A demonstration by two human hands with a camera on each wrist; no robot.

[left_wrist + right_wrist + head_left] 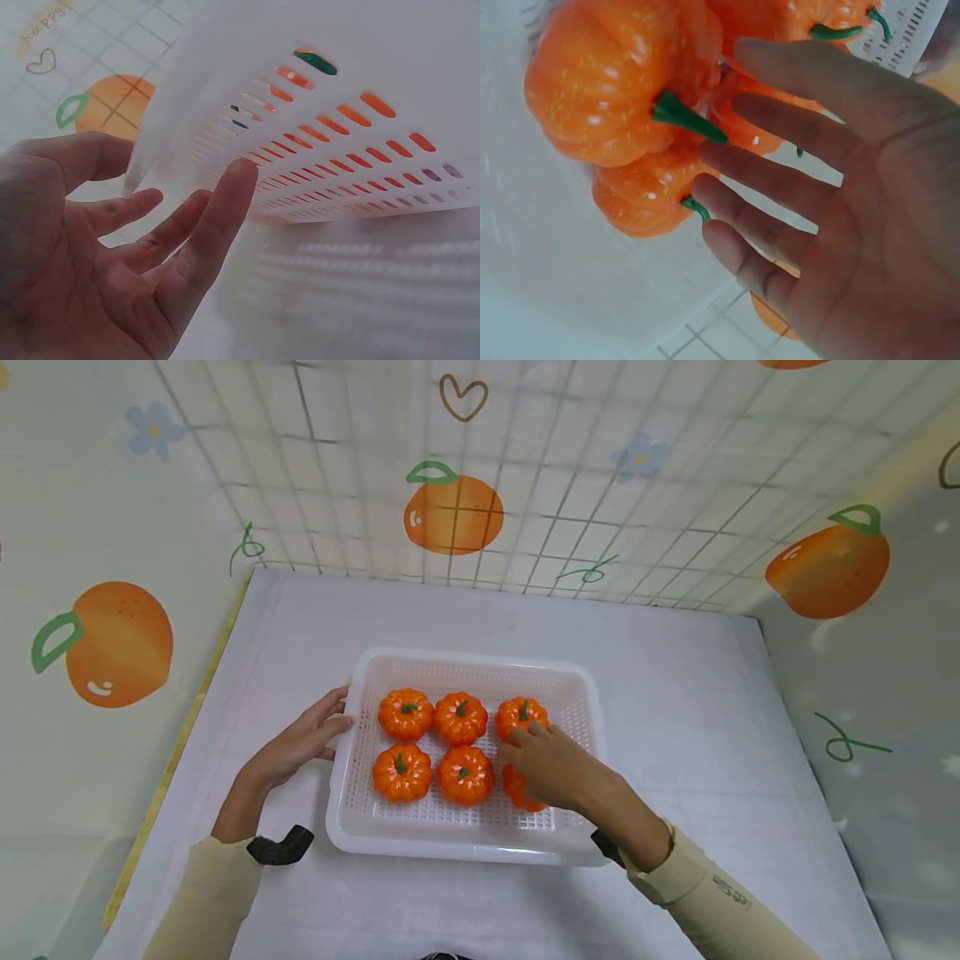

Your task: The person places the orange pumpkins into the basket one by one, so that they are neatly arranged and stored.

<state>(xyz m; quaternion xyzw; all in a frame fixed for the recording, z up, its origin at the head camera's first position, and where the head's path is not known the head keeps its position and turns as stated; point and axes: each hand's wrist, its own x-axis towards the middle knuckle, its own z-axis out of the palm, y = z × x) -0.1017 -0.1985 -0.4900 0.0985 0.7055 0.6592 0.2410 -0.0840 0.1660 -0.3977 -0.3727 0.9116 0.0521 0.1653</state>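
Several small orange pumpkins (462, 718) with green stems sit in two rows inside a white perforated plastic basket (465, 852). My left hand (300, 739) is at the basket's left side, fingers loosely bent and thumb near the rim. The left wrist view shows that hand (142, 247) beside the slotted basket wall (240, 75), not wrapped round it. Over the right-hand column is my right hand (555, 764), partly hiding the front right pumpkin (517, 785). In the right wrist view its extended fingers (772, 165) lie close to a pumpkin (607, 90); contact is unclear.
The basket stands on a table with a white cloth (675, 693). Behind it hangs a backdrop (525, 527) with a grid and printed oranges. A yellow strip (176, 752) runs along the table's left edge. Dark wrist straps (281, 846) show near the sleeves.
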